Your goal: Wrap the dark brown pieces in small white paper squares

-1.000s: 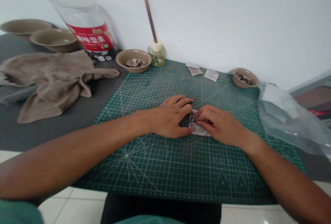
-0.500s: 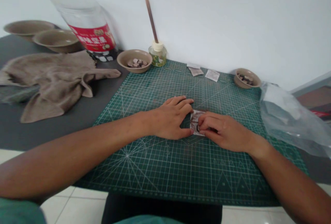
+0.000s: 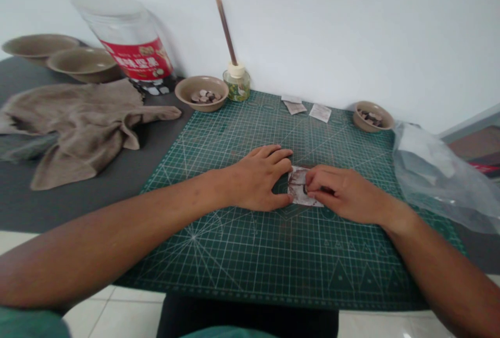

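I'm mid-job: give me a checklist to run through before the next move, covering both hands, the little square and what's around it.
1. Small square white sheet with brown markings lies on the green gridded cutting mat: ok.
2. Left-hand grip at the sheet: ok, thumb and forefinger at its left edge.
3. Right-hand grip firm on the small dark item: cannot tell; the fingers are closed on it but mostly hide it.
4. Round brown bowl of small pieces at the back right upright: ok.
5. Mat's right edge uncovered: not ok; the clear plastic bag lies over part of it.
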